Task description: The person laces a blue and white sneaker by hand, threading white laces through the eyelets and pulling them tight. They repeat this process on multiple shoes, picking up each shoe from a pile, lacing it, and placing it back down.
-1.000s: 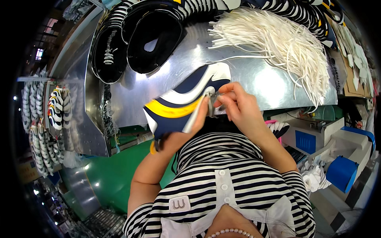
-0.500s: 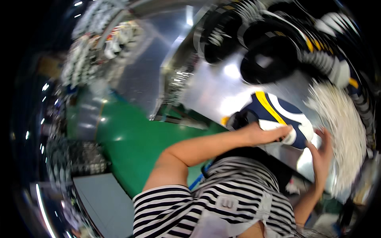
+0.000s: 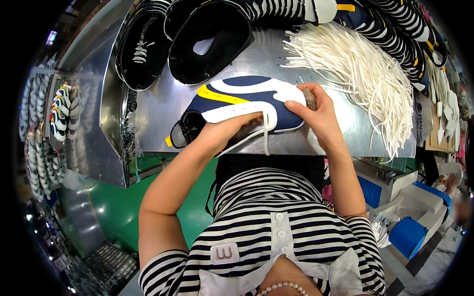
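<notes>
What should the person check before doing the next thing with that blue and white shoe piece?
1. Shoe upper lies flat on the metal table: ok.
2. Left hand has a grip on its near edge: ok.
3. Right hand steadies its right end: ok.
4. White lace is through the upper and hangs free over the table edge: ok.
5. Small brownish thing at the right fingertips, what it is: cannot tell.
6. Pile of spare laces within reach on the right: ok.

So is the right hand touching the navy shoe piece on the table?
Touching. The head view shows the right hand with its fingers curled over the far end of the navy shoe piece, with no gap between them.
</notes>
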A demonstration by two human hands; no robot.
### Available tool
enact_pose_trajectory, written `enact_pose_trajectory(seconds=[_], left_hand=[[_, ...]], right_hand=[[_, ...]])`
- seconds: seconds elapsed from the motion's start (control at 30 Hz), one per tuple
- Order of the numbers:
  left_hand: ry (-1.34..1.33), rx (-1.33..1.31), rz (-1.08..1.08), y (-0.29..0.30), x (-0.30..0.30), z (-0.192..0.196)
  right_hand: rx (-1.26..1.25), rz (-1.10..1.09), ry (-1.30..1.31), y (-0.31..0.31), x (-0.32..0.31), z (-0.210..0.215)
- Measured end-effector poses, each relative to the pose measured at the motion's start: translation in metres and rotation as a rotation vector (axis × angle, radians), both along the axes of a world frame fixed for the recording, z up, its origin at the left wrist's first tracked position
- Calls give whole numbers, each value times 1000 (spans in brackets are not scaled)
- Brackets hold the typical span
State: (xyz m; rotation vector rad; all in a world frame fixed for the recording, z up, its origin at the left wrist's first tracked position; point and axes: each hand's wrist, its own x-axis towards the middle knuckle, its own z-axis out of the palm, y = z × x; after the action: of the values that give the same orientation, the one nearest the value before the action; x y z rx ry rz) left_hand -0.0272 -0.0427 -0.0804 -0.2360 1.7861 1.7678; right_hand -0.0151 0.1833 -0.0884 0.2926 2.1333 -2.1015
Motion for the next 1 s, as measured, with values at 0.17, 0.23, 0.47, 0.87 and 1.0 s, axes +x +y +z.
enact_pose_trajectory(seconds=[0.17, 0.23, 0.47, 0.87, 1.0], left_hand=[[715, -378, -177, -19, 0, -39], [680, -507, -212, -17, -11, -31], [838, -612, -582, -1, 18, 32], [1259, -655, -219, 25, 35, 30], [1153, -582, 12, 10, 26, 63]], right_hand=[[9, -47, 106, -1, 7, -11], [8, -81, 99, -1, 9, -5], [-162, -225, 66, 29, -5, -9], [-189, 223, -47, -2, 59, -21], [417, 535, 270, 33, 121, -34]])
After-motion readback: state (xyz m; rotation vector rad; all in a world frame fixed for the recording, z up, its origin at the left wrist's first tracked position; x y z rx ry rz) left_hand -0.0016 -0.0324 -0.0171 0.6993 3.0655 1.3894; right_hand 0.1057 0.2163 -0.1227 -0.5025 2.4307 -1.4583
